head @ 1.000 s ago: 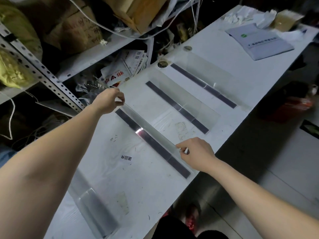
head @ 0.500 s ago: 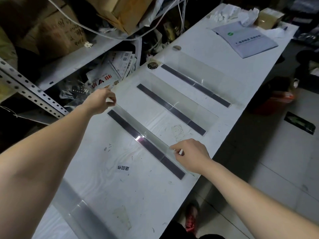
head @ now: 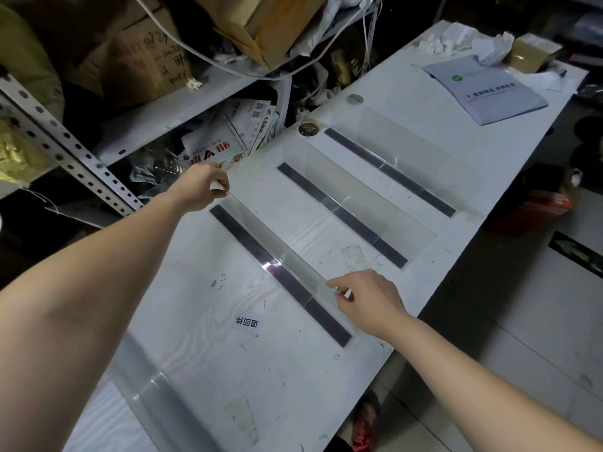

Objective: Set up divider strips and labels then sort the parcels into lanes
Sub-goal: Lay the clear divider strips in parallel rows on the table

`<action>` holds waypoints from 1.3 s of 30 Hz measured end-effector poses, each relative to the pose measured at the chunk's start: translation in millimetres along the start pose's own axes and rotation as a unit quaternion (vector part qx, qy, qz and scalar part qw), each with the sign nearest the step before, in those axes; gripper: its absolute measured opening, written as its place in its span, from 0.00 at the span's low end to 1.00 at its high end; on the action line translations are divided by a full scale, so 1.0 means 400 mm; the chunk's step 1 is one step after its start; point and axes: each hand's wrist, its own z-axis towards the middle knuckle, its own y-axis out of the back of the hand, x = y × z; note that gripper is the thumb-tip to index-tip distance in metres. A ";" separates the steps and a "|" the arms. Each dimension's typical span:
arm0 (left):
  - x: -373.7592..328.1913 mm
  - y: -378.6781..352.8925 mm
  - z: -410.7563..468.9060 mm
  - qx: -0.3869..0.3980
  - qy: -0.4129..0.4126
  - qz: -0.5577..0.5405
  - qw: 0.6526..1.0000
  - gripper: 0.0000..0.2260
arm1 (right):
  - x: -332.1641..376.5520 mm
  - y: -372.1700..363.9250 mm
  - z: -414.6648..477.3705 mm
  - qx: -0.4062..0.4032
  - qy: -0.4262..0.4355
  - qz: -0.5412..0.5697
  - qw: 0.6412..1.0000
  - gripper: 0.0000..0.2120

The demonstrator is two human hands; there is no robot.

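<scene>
A clear divider strip (head: 277,249) with a dark base band stands across the white table (head: 202,321). My left hand (head: 204,185) pinches its far top corner at the shelf side. Its near top edge, towards the table's front, is pinched by my right hand (head: 365,298). Two more clear dividers stand parallel to the right, the middle one (head: 346,216) and the far one (head: 391,171). A fourth clear strip (head: 153,396) lies near the bottom left. A small printed label (head: 247,322) sits on the table left of the held divider.
A grey parcel bag (head: 486,89), crumpled white paper (head: 447,40) and a small brown box (head: 532,52) lie at the table's far end. A metal shelf (head: 65,148) crammed with cartons and papers runs along the left. The floor drops off to the right.
Both hands keep their hold on the same divider. The view has shifted slightly; the strip's place on the table looks about the same.
</scene>
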 end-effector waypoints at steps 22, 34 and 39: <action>-0.053 0.093 -0.238 -0.032 0.215 0.102 0.971 0.22 | 0.121 0.051 -0.029 -0.058 0.107 -0.120 0.985 0.23; -0.264 0.146 -0.730 -0.027 0.481 0.079 0.873 0.26 | 0.321 0.055 -0.113 -0.051 0.287 -0.151 0.944 0.27; -0.324 0.092 -0.886 -0.050 0.525 0.060 0.848 0.26 | 0.409 0.010 -0.169 -0.031 0.345 -0.140 0.928 0.27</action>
